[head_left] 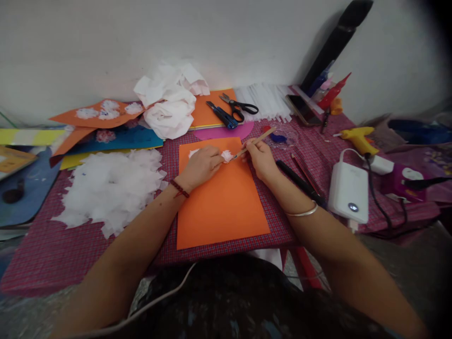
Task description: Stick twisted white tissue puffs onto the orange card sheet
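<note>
An orange sheet of paper lies in front of me. My left hand is over its upper part, fingers pinched together at the edge of a small crumpled white paper tuft. A second white tuft shows partly behind that hand. In my right hand is a slim wooden stick, slanting down to the left. Its lower end is at the right side of the first tuft; the tip is too small to make out.
White paper pieces are heaped on the left. Behind are crumpled white paper, a box cutter and scissors. A clear dish holds something blue. A yellow glue gun and white power bank with cables stand right.
</note>
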Demonstrator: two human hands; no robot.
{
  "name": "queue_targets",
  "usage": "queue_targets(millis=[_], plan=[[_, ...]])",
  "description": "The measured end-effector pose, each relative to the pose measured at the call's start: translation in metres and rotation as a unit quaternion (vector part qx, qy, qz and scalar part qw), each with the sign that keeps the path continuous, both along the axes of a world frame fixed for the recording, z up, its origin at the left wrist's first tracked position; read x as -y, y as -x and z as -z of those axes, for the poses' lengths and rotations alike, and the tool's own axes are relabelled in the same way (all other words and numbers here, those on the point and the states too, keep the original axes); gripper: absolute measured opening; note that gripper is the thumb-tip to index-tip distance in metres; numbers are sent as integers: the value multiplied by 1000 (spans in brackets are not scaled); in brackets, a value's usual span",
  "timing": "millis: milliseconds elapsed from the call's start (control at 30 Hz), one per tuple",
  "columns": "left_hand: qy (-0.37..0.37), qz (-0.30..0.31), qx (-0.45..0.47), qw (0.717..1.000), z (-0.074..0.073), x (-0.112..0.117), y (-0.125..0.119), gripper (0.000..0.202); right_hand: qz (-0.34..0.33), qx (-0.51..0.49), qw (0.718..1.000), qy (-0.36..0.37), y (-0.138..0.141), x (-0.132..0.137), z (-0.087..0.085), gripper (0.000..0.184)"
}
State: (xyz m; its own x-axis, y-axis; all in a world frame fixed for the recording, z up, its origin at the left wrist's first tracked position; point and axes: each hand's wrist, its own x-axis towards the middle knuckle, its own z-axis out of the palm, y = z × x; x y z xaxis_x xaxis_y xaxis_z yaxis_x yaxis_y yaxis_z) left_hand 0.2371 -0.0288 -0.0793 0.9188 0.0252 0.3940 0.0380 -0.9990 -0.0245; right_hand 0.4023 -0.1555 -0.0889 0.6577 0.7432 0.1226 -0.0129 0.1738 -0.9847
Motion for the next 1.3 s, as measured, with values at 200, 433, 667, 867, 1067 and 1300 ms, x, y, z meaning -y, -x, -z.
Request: queue_targets(millis=[200,433,667,867,1067,1300], plan=[[34,1,5,999,2,4,-5,24,1,-11,1000,11,2,0,-4,25],[153,-25,28,988,4,3,-13,15,-37,25,999,14,5,3,-5,28],[248,-78,41,965,5,2,-18,12,-22,45,999,5,7,3,-6,27],[298,-80,68,949,9,-1,-16,25,4,18,1000,8,4,-3,-1,26],[262,-13,73,962,10,0,-16,33,22,-6,999,35,2,-7,-1,19],[249,-38,39,967,10,-4,-17,38,100,-81,991,30,-8,-1,-8,24]])
